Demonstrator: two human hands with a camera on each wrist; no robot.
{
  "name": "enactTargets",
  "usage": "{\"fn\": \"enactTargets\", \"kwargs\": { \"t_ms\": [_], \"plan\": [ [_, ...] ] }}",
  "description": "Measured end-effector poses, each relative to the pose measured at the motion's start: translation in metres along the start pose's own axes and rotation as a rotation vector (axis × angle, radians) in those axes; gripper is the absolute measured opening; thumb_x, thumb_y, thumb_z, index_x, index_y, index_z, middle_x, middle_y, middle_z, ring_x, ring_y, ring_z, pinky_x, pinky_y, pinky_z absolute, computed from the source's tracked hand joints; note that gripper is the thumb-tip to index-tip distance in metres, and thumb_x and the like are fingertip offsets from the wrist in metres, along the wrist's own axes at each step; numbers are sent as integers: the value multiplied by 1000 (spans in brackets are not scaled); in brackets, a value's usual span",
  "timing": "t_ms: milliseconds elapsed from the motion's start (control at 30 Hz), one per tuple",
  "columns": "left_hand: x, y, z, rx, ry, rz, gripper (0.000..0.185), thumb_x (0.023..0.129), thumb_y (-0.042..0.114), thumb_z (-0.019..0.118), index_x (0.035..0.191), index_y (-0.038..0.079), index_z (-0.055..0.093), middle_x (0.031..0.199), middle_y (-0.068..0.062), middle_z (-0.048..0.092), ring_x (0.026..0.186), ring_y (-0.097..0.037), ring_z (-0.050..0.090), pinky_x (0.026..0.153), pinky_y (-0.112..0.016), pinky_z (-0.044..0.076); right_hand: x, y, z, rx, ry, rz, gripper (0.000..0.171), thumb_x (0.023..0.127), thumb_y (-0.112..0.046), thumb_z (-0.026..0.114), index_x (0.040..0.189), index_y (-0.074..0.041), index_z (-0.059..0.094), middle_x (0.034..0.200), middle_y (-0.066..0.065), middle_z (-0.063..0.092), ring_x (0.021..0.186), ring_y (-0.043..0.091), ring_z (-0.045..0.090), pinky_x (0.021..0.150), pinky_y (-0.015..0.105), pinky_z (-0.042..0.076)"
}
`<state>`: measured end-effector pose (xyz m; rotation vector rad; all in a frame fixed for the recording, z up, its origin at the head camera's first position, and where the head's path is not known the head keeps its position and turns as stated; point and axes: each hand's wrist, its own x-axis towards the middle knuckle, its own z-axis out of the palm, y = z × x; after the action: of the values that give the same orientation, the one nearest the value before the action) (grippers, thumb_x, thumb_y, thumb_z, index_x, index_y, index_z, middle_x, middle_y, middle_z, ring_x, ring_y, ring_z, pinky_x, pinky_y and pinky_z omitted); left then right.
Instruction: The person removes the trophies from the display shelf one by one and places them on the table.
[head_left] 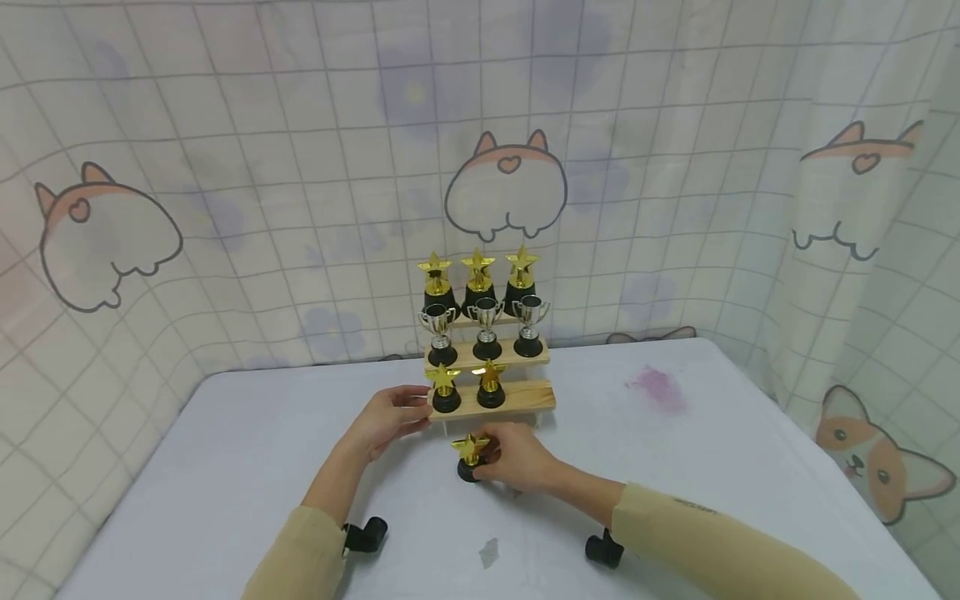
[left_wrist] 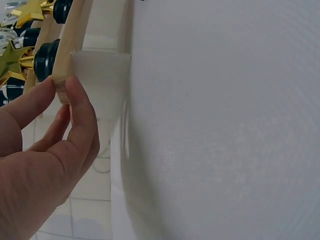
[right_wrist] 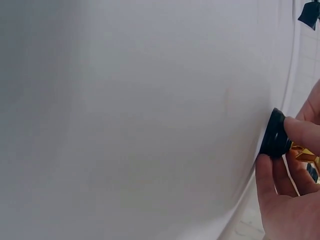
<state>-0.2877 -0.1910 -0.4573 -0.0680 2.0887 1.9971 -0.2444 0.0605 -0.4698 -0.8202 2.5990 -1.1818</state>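
Note:
My left hand [head_left: 390, 419] pinches the left end of the lowest wooden shelf board [head_left: 528, 397] between thumb and fingers, as the left wrist view shows close up. Two gold star trophies on black bases, one at the left end [head_left: 446, 392] and one in the middle [head_left: 491, 385], stand upright on that board. In front of the rack, my right hand [head_left: 517, 457] grips a third small star trophy [head_left: 469, 452] by its black base [right_wrist: 275, 134]. In the right wrist view, this base is right at the white tabletop.
Higher on the stepped rack are three silver cups [head_left: 486, 321] on the middle board [head_left: 467, 356] and three larger star trophies [head_left: 478, 279] on top. A patterned curtain [head_left: 300, 208] hangs behind the white table [head_left: 285, 467]. Grey patches [head_left: 489, 552] mark its front part.

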Motion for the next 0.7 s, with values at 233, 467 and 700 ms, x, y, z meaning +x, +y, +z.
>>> {"fn": "enactTargets", "kwargs": {
  "t_ms": [233,467,700],
  "plan": [
    [-2,2,1,19,8,-9,46,97,-4,67,140,-7,54,126,-22,56,99,-24,66,93,-38,59,8,-6,7,-15,3,8,39,82,-9,87,116,-2,69,100,0,69,89,11,65,77,21,57],
    [-3,4,1,15,-1,-3,45,98,-3,66,141,-7,53,127,-22,55,99,-23,66,94,-38,59,13,-13,13,-6,5,20,39,82,-8,87,115,-1,69,99,1,69,87,10,65,75,21,56],
    [-2,2,1,16,-2,1,45,98,-3,66,140,-7,53,125,-22,56,99,-23,66,94,-37,59,18,-16,19,-8,7,28,32,83,-9,87,109,-4,69,96,-1,69,84,8,63,74,21,55]
  ]
}}
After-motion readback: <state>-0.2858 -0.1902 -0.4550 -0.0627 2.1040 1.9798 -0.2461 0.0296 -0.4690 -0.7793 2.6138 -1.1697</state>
